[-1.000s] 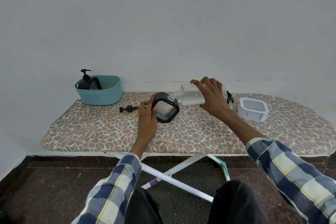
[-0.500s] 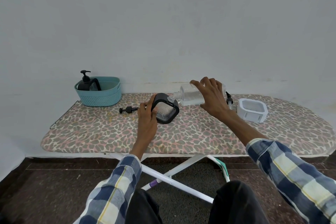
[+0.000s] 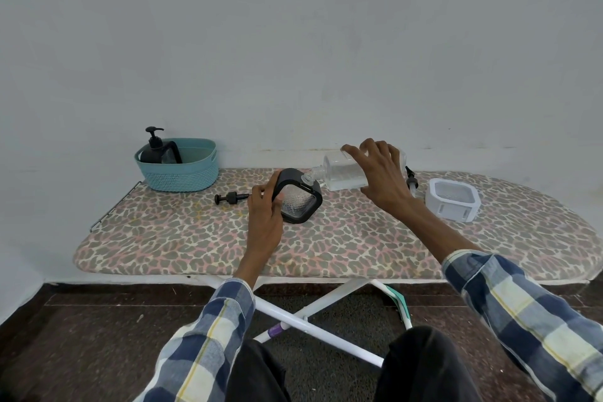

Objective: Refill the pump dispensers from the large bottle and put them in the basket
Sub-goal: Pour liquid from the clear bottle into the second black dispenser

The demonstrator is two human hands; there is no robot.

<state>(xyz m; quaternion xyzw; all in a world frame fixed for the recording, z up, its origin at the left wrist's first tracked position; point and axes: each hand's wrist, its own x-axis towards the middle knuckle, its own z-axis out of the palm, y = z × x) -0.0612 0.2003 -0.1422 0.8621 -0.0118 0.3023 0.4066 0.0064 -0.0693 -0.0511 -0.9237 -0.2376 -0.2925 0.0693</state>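
My left hand (image 3: 265, 206) grips a black-framed clear dispenser (image 3: 298, 201), tilted on the ironing board (image 3: 326, 248). My right hand (image 3: 380, 176) holds the large clear bottle (image 3: 339, 171) on its side, its neck touching the dispenser's opening. A black pump head (image 3: 230, 198) lies on the board left of my left hand. Another pump head (image 3: 411, 181) lies behind my right wrist. A white-framed dispenser (image 3: 453, 199) with no pump sits to the right. The teal basket (image 3: 182, 170) at the back left holds a black pump dispenser (image 3: 156, 147).
The board stands against a pale wall, with its white crossed legs (image 3: 310, 313) above a dark floor. My knees are under the near edge. The board's metal rest (image 3: 114, 202) sticks out at the left end.
The view has shifted slightly. Both hands stay in place, with the bottle still tipped into the black dispenser.
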